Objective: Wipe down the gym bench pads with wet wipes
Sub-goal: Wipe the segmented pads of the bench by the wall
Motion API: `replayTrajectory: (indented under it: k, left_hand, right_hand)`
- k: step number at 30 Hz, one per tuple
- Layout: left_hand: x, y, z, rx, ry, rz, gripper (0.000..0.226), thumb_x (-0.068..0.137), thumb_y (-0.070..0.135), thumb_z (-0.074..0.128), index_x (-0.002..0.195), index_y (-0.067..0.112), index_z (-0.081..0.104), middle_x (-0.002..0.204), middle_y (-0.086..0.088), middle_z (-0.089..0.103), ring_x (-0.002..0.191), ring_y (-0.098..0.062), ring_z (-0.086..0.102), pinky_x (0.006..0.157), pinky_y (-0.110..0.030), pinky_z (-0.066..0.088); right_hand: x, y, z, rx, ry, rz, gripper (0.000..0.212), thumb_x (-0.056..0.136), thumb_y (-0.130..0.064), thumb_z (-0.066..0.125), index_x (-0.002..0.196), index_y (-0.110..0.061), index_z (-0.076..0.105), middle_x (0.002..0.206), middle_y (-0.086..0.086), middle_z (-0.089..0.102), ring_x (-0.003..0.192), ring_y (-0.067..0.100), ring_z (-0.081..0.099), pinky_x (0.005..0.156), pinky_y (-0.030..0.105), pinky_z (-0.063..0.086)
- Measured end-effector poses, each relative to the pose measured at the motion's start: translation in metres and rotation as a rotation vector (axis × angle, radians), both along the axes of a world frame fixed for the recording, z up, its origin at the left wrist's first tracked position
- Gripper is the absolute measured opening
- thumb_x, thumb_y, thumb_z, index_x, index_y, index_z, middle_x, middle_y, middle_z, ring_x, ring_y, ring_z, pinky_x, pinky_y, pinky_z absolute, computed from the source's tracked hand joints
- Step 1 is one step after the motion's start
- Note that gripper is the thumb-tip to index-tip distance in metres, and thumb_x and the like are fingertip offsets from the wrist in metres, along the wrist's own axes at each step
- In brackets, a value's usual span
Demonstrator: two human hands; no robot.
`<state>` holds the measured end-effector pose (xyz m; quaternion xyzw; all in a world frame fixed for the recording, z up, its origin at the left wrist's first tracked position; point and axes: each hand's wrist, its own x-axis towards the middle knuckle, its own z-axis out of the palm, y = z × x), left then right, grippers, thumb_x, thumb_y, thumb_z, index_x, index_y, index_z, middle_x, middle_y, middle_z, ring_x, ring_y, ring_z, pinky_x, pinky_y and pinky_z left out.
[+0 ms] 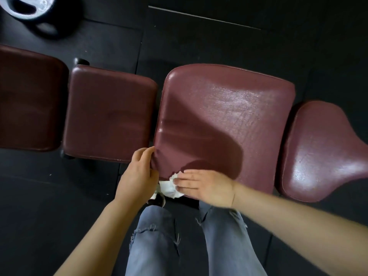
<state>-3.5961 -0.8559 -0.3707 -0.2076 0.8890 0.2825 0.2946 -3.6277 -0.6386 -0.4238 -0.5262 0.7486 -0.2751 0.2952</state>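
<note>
Your right hand [207, 187] lies flat, fingers [186, 177] straight and spread, pressing the crumpled white wet wipe [171, 187] against the near left corner of the large maroon vinyl bench pad [225, 116]; the wipe is pinned under your fingertips rather than pinched, which suits a sliding stroke that keeps the whole sheet in contact with the vinyl. Part of the wipe hangs over the pad's near edge, so it looks as if you are working the rim and side as well as the top. Your left hand [137, 172] grips that same corner, thumb and fingers curled round the pad's left edge, most likely to steady the cushion against the push of the wiping hand. Further from that corner, the pad's far right portion shines with a speckled sheen, which reads as moisture, while the area nearest your hands lies in shadow and is harder to judge. To the right of the large pad sits a narrower maroon tapered seat pad [322, 152], also glossy. To its left, across a gap, is a smaller square maroon pad [109, 116], and beyond that another dark maroon pad [27, 100] at the frame's edge; both look duller, so they probably remain to be wiped. A black and silver weight plate [31, 10] lies on the dark rubber floor [199, 40] well beyond the left pads.
</note>
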Motion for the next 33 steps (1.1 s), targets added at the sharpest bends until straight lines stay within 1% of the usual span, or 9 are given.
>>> replayTrajectory:
  k: [3, 5, 9, 12, 17, 21, 27, 30, 33]
  left_hand:
    - [-0.006, 0.002, -0.003, 0.014, 0.032, -0.043, 0.061, 0.089, 0.005, 0.047, 0.147, 0.023, 0.037, 0.155, 0.006, 0.027, 0.122, -0.02, 0.051, 0.08, -0.036, 0.053]
    - [-0.012, 0.004, -0.005, 0.015, 0.047, -0.049, 0.061, 0.09, 0.005, 0.047, 0.148, 0.023, 0.037, 0.158, 0.007, 0.023, 0.132, -0.018, 0.043, 0.083, -0.031, 0.048]
    - [-0.024, 0.011, -0.009, 0.023, 0.093, -0.028, 0.063, 0.088, 0.003, 0.046, 0.147, 0.026, 0.039, 0.156, 0.012, 0.026, 0.132, -0.017, 0.041, 0.088, -0.029, 0.044]
    - [-0.029, 0.02, -0.013, 0.016, 0.122, -0.066, 0.066, 0.086, 0.0, 0.047, 0.148, 0.024, 0.041, 0.157, 0.008, 0.028, 0.139, -0.021, 0.029, 0.108, -0.039, 0.039]
    - [-0.039, 0.034, -0.011, 0.017, 0.13, -0.156, 0.071, 0.086, 0.0, 0.05, 0.152, 0.022, 0.034, 0.161, 0.008, 0.023, 0.147, -0.015, 0.018, 0.117, -0.036, 0.029]
    - [-0.042, 0.04, -0.013, -0.043, 0.108, -0.242, 0.075, 0.084, 0.002, 0.052, 0.153, 0.02, 0.03, 0.162, 0.003, 0.02, 0.15, -0.018, 0.017, 0.12, -0.036, 0.023]
    - [-0.044, 0.049, -0.014, -0.136, 0.053, -0.271, 0.077, 0.085, 0.009, 0.05, 0.155, 0.023, 0.023, 0.164, 0.001, 0.014, 0.151, -0.021, 0.012, 0.12, -0.043, 0.021]
    - [-0.042, 0.055, -0.014, -0.133, 0.063, -0.239, 0.075, 0.084, 0.007, 0.051, 0.154, 0.022, 0.027, 0.163, -0.002, 0.017, 0.151, -0.023, 0.012, 0.12, -0.044, 0.02]
    - [-0.043, 0.064, -0.014, -0.111, 0.074, -0.225, 0.074, 0.085, 0.006, 0.05, 0.153, 0.022, 0.029, 0.163, 0.0, 0.017, 0.151, -0.02, 0.012, 0.12, -0.042, 0.019]
  right_hand:
    - [-0.088, -0.011, 0.003, -0.087, 0.302, 0.023, 0.035, 0.106, -0.035, 0.038, 0.113, -0.024, 0.071, 0.107, -0.003, 0.068, 0.097, 0.016, 0.064, 0.092, 0.038, 0.053]
    - [-0.168, -0.007, 0.005, -0.017, 0.544, -0.142, 0.03, 0.103, -0.035, 0.044, 0.119, -0.029, 0.068, 0.119, -0.001, 0.063, 0.111, 0.018, 0.059, 0.102, 0.035, 0.044]
    - [-0.225, 0.004, -0.009, 0.03, 0.691, -0.473, 0.036, 0.086, 0.002, 0.048, 0.115, -0.003, 0.068, 0.12, 0.016, 0.067, 0.108, 0.039, 0.065, 0.099, 0.055, 0.048]
    - [-0.158, 0.003, -0.013, 0.068, 0.459, -0.613, 0.04, 0.087, -0.001, 0.047, 0.123, -0.002, 0.064, 0.121, 0.019, 0.065, 0.107, 0.035, 0.062, 0.095, 0.044, 0.051]
    - [0.011, 0.044, -0.009, -0.08, 0.141, -0.258, 0.037, 0.107, -0.009, 0.031, 0.128, -0.009, 0.062, 0.132, 0.008, 0.062, 0.122, 0.024, 0.059, 0.108, 0.03, 0.041]
    - [-0.057, 0.046, -0.016, -0.12, 0.295, -0.02, 0.03, 0.095, -0.003, 0.051, 0.116, -0.007, 0.071, 0.124, 0.012, 0.067, 0.115, 0.029, 0.064, 0.099, 0.043, 0.05]
    - [-0.226, 0.035, -0.023, -0.043, 0.578, -0.291, 0.04, 0.091, -0.006, 0.041, 0.119, -0.003, 0.068, 0.127, 0.018, 0.064, 0.115, 0.044, 0.061, 0.102, 0.058, 0.041]
    - [-0.182, 0.038, -0.022, -0.005, 0.53, -0.471, 0.041, 0.085, 0.0, 0.044, 0.12, -0.001, 0.065, 0.114, 0.019, 0.069, 0.1, 0.039, 0.067, 0.091, 0.05, 0.054]
    - [-0.071, 0.061, -0.024, -0.001, 0.359, -0.416, 0.04, 0.09, 0.002, 0.048, 0.128, -0.002, 0.06, 0.121, 0.016, 0.066, 0.106, 0.034, 0.065, 0.097, 0.043, 0.049]
